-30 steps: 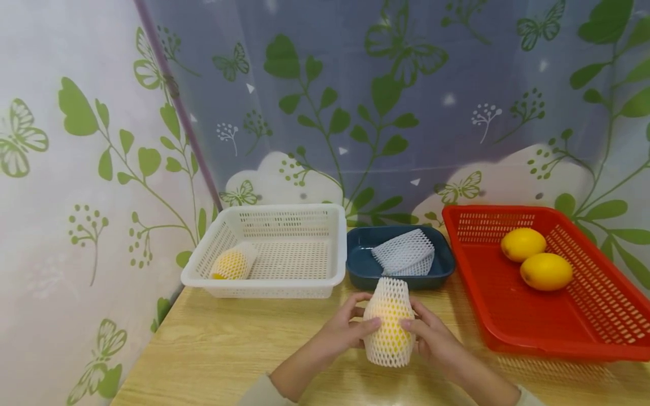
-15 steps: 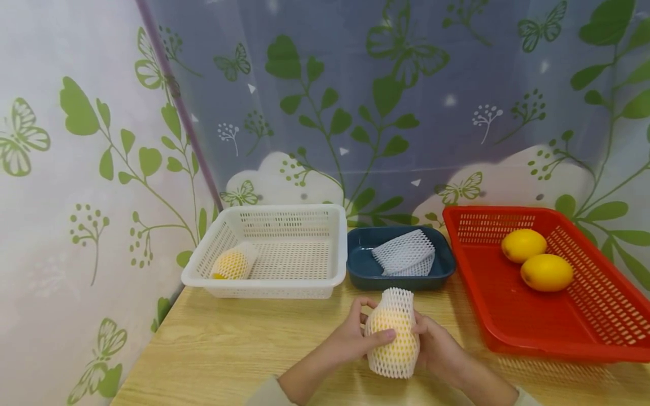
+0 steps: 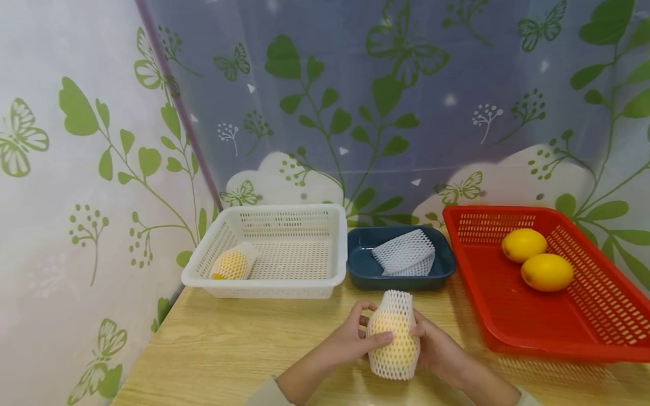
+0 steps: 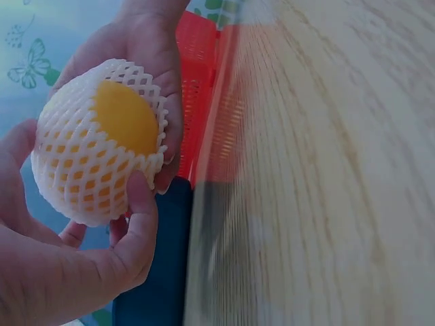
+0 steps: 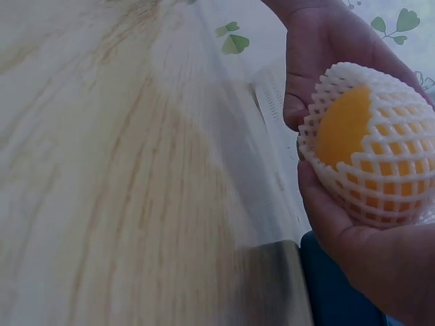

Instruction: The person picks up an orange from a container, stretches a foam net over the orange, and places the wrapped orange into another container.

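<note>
A yellow lemon in a white foam net sleeve (image 3: 393,341) is held upright between both hands above the table's front. My left hand (image 3: 350,338) grips it from the left, thumb across the net's front. From the right, my right hand (image 3: 439,349) holds it, with its fingers mostly hidden behind the net. In both wrist views the bare end of the lemon (image 4: 126,119) shows through the sleeve's open end. Two bare lemons (image 3: 547,272) lie in the red basket (image 3: 500,316). Another netted lemon (image 3: 231,265) lies in the white basket (image 3: 299,289).
Between the baskets stands a dark blue tray (image 3: 361,248) with white foam nets (image 3: 406,252) in it. Wooden tabletop (image 3: 223,344) spreads in front of the white basket. A patterned curtain (image 3: 325,113) hangs close behind the containers.
The netted lemon has come slightly down and toward me. My right thumb has shifted from its front to its right side, while my left thumb reaches further across. The containers have not moved.
</note>
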A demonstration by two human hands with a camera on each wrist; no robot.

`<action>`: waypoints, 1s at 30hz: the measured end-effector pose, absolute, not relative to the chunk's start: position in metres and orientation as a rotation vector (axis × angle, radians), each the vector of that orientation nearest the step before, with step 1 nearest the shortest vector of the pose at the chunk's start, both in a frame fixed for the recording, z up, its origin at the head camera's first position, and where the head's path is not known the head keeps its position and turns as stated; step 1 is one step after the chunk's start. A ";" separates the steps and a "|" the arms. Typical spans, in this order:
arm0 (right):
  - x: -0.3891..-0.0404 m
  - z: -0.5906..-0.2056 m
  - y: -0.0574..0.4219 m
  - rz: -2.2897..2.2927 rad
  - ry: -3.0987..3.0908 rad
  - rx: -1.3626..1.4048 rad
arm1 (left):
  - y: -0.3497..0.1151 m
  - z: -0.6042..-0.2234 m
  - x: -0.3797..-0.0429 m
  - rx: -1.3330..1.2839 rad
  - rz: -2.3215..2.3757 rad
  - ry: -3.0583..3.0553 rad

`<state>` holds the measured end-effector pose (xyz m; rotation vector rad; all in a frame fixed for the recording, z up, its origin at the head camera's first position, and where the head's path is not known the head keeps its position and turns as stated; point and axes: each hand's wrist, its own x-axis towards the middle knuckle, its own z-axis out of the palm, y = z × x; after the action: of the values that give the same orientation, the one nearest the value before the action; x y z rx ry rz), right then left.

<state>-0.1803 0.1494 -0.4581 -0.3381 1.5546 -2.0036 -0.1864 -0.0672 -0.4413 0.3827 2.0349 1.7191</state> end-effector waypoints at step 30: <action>-0.172 -0.437 0.138 -1.871 1.907 -0.084 | -0.074 -0.455 -0.188 0.272 1.977 1.660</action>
<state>-0.1717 0.1379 -0.4369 -0.0835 1.9071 -1.8708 -0.1877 -0.0738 -0.4550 0.2723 1.6601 1.9768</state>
